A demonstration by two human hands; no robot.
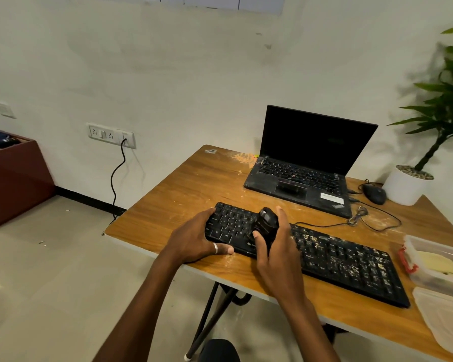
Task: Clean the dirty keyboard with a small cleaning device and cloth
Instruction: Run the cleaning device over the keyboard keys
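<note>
A black keyboard (332, 259) lies slantwise on the wooden table (194, 184). Its left part looks clean, while pale crumbs cover its middle and right keys. My right hand (275, 246) grips a small black cleaning device (266, 222) that stands on the keys left of the middle. My left hand (202, 239) holds the keyboard's left end, with the fingers over the far edge and the thumb along the front edge. A yellow cloth (439, 265) lies in a clear plastic container (413, 244) at the right.
An open black laptop (306, 163) stands behind the keyboard, with a mouse (374, 193), loose cables (361, 215) and a potted plant (406, 186) to its right. The container's lid (445, 320) lies at the table's right front corner. Dust marks the tabletop.
</note>
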